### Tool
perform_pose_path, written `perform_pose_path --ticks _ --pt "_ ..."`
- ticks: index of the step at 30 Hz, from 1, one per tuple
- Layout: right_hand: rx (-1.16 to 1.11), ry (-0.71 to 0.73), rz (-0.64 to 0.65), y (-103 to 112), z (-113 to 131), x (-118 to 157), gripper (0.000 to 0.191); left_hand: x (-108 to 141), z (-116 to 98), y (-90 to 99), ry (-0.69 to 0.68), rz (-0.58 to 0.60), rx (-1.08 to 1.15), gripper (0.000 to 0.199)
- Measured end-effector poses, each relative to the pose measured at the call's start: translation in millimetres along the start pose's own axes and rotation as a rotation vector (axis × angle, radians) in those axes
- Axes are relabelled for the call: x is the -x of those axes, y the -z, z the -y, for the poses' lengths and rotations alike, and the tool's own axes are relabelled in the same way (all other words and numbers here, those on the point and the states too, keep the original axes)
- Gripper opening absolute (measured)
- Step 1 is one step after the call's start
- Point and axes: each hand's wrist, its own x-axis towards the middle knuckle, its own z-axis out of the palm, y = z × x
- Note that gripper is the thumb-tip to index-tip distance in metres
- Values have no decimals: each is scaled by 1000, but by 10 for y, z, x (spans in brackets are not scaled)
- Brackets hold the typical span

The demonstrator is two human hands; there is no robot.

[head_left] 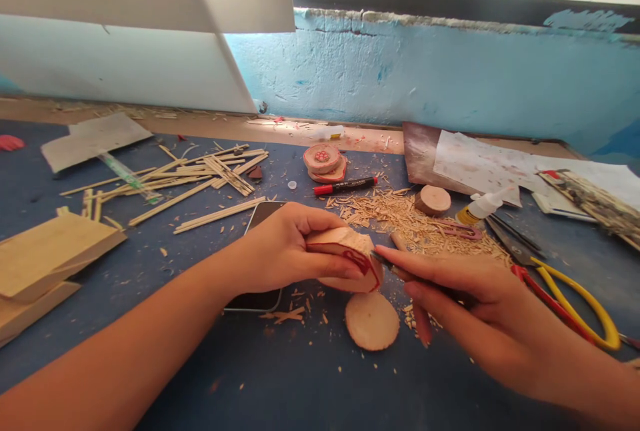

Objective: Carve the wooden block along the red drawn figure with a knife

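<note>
My left hand [293, 248] is closed around a thick piece of wood [345, 239] with red marker lines on its face and a whittled upper edge. In my right hand [465, 304] is a slim carving knife [390, 263]; its dark tip meets the right edge of the wood, and most of its handle is hidden by my fingers. Just below the held wood, a round wood slice [373, 322] lies flat on the dark table. A phone [260, 301] is partly covered by my left hand and wrist.
Wood shavings [385, 214] spread behind my hands. A red marker [345, 186] lies before stacked red-marked wood slices [323, 159]. Thin sticks [200, 174] and wooden blocks [55, 251] are at left. Right are a glue bottle [483, 206], a wood disc [433, 200] and yellow-red handled scissors [575, 301].
</note>
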Motion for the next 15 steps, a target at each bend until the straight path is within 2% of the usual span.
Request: perform_pose_path --ticks 5,11,15 --pt "-27 18 -33 -113 -85 -17 51 -19 54 27 3 2 -24 30" --pt "-9 69 -113 -194 -95 -62 53 -46 50 -9 -87 -30 -8 31" --pt "-94 74 -100 -214 -57 -33 56 -38 60 -138 -65 67 33 25"
